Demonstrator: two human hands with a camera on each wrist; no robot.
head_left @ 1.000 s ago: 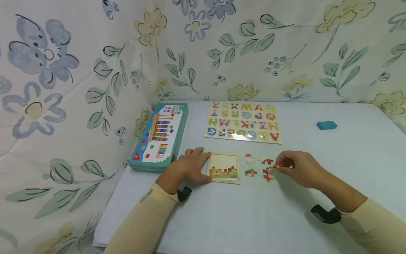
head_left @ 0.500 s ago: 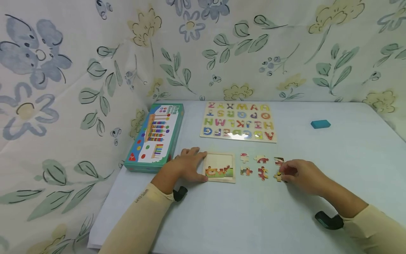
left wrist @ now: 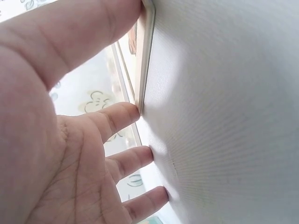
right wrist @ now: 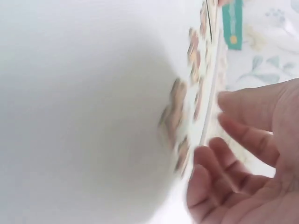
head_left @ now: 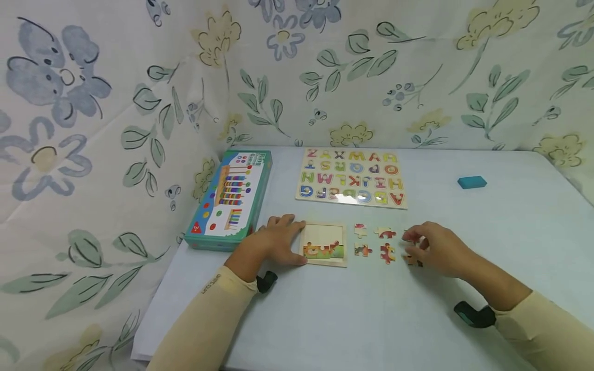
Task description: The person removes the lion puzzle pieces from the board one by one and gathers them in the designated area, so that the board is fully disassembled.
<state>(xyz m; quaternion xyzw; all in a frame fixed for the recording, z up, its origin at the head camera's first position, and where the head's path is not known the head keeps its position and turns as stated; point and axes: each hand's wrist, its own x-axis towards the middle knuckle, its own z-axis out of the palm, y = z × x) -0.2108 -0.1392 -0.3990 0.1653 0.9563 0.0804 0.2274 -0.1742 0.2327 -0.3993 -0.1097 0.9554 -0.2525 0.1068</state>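
A small wooden puzzle tray point(head_left: 325, 231) lies on the table, its lower part filled with joined picture pieces point(head_left: 323, 251). My left hand point(head_left: 274, 245) spreads along its left side; thumb and index fingertip touch the tray's edge point(left wrist: 145, 60) in the left wrist view, the other fingertips resting on the table. To the right of the tray, loose jigsaw pieces lie in two rows, among them a red one point(head_left: 388, 253) and a pale one point(head_left: 360, 230). Over the rightmost pieces hovers my right hand point(head_left: 443, 252), thumb and fingers apart with nothing visible between them, partly covering those pieces.
Behind the tray lies an alphabet board point(head_left: 352, 178). A green ring game box point(head_left: 229, 201) stands left of it, close to my left wrist. A teal block point(head_left: 472, 182) sits at the back right. Floral cloth point(head_left: 348, 77) hangs behind and along the left.
My right hand has set a jigsaw piece down at the right end of the lower row, let go and lifted slightly. The left hand keeps its place at the tray.
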